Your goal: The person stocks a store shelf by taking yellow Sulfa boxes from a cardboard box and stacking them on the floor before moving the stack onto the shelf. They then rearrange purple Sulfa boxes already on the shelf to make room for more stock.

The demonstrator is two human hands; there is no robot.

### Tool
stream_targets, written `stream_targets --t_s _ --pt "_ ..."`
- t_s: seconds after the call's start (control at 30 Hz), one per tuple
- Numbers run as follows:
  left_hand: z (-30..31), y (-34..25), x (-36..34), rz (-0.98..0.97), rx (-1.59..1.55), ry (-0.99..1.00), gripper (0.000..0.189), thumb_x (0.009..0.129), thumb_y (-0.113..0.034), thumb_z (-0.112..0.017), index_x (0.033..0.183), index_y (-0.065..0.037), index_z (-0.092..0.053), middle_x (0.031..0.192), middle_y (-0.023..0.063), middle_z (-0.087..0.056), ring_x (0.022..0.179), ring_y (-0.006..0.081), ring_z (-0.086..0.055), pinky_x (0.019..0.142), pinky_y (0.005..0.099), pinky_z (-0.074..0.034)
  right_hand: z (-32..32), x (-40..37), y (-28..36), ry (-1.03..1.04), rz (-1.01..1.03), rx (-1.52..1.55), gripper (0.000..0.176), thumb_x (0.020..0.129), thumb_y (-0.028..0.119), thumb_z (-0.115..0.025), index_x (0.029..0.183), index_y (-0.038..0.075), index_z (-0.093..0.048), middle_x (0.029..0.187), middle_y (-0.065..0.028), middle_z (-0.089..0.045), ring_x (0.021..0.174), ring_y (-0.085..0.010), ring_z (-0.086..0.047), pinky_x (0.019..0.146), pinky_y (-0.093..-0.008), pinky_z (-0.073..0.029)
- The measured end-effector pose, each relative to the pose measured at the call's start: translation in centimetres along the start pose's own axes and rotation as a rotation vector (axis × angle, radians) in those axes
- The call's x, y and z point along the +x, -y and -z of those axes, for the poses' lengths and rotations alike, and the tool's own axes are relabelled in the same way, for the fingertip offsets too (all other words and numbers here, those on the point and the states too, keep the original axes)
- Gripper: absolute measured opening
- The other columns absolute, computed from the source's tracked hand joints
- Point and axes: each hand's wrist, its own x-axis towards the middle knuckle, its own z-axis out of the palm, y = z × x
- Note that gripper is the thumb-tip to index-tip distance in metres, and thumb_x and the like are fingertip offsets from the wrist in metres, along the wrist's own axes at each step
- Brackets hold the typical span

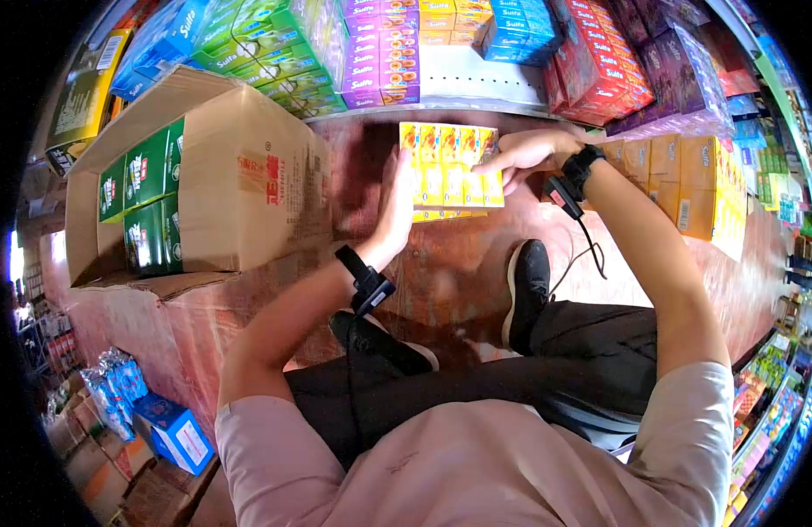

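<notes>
A pack of small yellow boxes (432,180) with orange and red pictures is between my hands, in front of the lowest shelf. My left hand (395,204) lies along its left side, fingers pressed against it. At the opposite side, my right hand (536,154) grips the right edge, with a finger over the front face. More yellow packaging shows under the pack's lower edge. Each wrist wears a black strap with a small device and a cable. The undersides of both hands are hidden.
An open cardboard carton (283,176) holding green boxes (145,180) stands at the left. Stacked purple (380,53), red (595,66) and blue packs fill the shelf (476,83). Orange-yellow packs (687,184) stand on the floor at the right. A blue box (173,430) sits at lower left.
</notes>
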Motion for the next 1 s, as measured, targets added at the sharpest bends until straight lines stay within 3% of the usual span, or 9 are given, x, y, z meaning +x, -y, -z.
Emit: stream_targets --t_s 0.07,0.2,0.3,0.47,0.57,0.67,0.77,0.83,1.0 --pt "1.0 2.1 -0.4 0.025 -0.032 -0.006 0.050 0.103 -0.043 -0.038 0.135 -0.005 -0.041 0.134 0.0064 -0.048 0.124 0.0153 -0.043 0.108 0.0322 -0.031 -0.3 0.8 -0.1 -0.002 -0.104 -0.088 0.051 0.092 0.047 -0.062 0.123 0.007 -0.061 0.108 -0.0030 -0.070 0.090 -0.0112 -0.066 0.080 -0.0300 -0.054" --pt "1.1 2.3 -0.2 -0.013 0.294 0.034 0.051 0.104 -0.042 -0.038 0.141 -0.008 -0.032 0.138 0.0074 -0.043 0.128 0.0161 -0.042 0.108 0.0332 -0.032 -2.1 4.2 -2.2 -0.157 0.083 -0.213 0.050 0.091 0.050 -0.061 0.121 0.010 -0.062 0.100 -0.0041 -0.071 0.084 -0.0126 -0.066 0.072 -0.0314 -0.054" --pt "1.2 2.4 0.0 0.099 0.125 0.007 0.049 0.104 -0.041 -0.039 0.139 -0.008 -0.034 0.136 0.0074 -0.045 0.128 0.0162 -0.042 0.108 0.0328 -0.033 -1.9 2.7 -0.7 -0.199 -0.166 -0.100 0.052 0.091 0.053 -0.059 0.122 0.011 -0.061 0.101 -0.0036 -0.071 0.081 -0.0135 -0.066 0.072 -0.0333 -0.054" --pt "1.9 2.6 1.3 0.286 -0.068 -0.029 0.043 0.104 -0.039 -0.038 0.135 -0.009 -0.039 0.132 0.0049 -0.049 0.122 0.0151 -0.049 0.104 0.0320 -0.037 -0.7 6.5 -3.4 -0.033 0.365 -0.022 0.047 0.095 0.042 -0.059 0.125 0.007 -0.058 0.111 -0.0042 -0.069 0.096 -0.0154 -0.065 0.085 -0.0346 -0.051" --pt "2.7 3.4 2.0 0.258 -0.066 0.000 0.045 0.105 -0.040 -0.036 0.136 -0.009 -0.040 0.131 0.0054 -0.050 0.124 0.0141 -0.047 0.104 0.0311 -0.037 -1.7 1.6 1.1 -0.145 -0.166 -0.142 0.060 0.095 0.057 -0.049 0.126 0.006 -0.057 0.104 -0.0093 -0.070 0.096 -0.0228 -0.067 0.085 -0.0368 -0.053" --pt "2.6 3.6 2.1 0.205 -0.010 -0.038 0.046 0.105 -0.041 -0.035 0.136 -0.008 -0.041 0.131 0.0056 -0.050 0.124 0.0143 -0.046 0.105 0.0311 -0.036 3.8 5.5 1.7 -0.614 0.013 -0.928 0.076 0.093 0.067 -0.039 0.123 0.001 -0.059 0.122 -0.0216 -0.061 0.098 -0.0332 -0.066 0.091 -0.0483 -0.049" --pt "2.9 4.2 2.3 0.231 -0.058 -0.006 0.048 0.105 -0.042 -0.034 0.137 -0.007 -0.040 0.134 0.0062 -0.049 0.123 0.0146 -0.047 0.106 0.0310 -0.035 5.7 2.1 7.0 -0.815 0.140 -0.501 0.075 0.091 0.067 -0.042 0.084 0.000 -0.074 0.077 -0.0177 -0.071 0.079 -0.0269 -0.069 0.080 -0.0379 -0.052" --pt "2.4 2.8 2.3 0.180 0.139 -0.029 0.056 0.104 -0.044 -0.035 0.141 -0.002 -0.036 0.140 0.0081 -0.045 0.127 0.0175 -0.044 0.106 0.0312 -0.033 6.6 3.4 9.2 -0.883 0.495 0.322 0.048 0.095 0.045 -0.055 0.109 0.000 -0.064 0.092 -0.0121 -0.070 0.076 -0.0236 -0.067 0.071 -0.0371 -0.054" --pt "1.3 -1.3 3.0 0.162 0.388 -0.147 0.060 0.103 -0.044 -0.037 0.141 0.001 -0.036 0.145 0.0144 -0.040 0.134 0.0239 -0.037 0.111 0.0346 -0.027 9.7 7.8 13.1 -0.845 0.712 0.969 0.043 0.098 0.037 -0.052 0.122 0.002 -0.053 0.106 -0.0129 -0.067 0.087 -0.0251 -0.067 0.078 -0.0394 -0.054"
